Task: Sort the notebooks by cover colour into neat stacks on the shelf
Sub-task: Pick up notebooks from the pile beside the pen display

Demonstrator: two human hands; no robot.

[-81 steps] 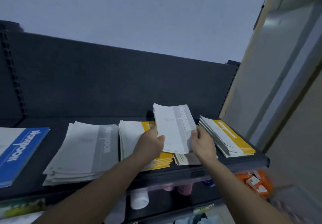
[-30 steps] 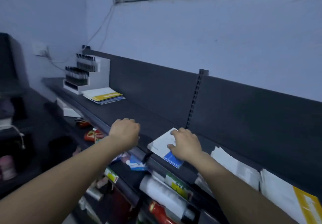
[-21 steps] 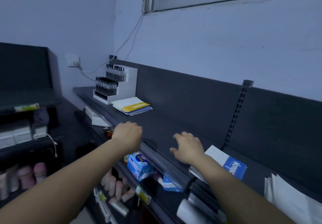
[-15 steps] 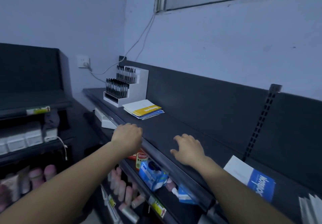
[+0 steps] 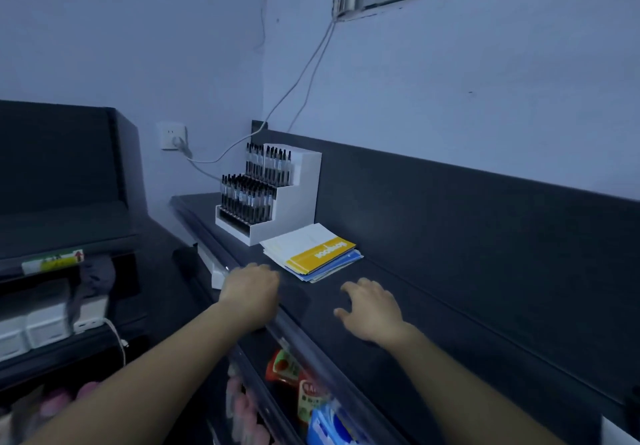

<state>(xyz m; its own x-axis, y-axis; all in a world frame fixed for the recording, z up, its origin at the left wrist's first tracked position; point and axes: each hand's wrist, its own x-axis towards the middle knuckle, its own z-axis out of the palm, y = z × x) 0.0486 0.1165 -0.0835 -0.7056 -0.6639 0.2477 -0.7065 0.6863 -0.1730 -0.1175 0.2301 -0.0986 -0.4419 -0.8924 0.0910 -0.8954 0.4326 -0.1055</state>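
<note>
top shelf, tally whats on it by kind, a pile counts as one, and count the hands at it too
pen display stand: 1
notebook pile, yellow cover on top: 1
white corner cut off at lower right, kind unclear: 1
hands, left hand and right hand: 2
total: 5

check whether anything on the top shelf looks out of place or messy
The pile beside the pen stand stands out: a yellow notebook lies on top of blue ones, so colours are mixed, and the edges fan out unevenly instead of lining up. Nothing looks spilled or damaged.
</note>
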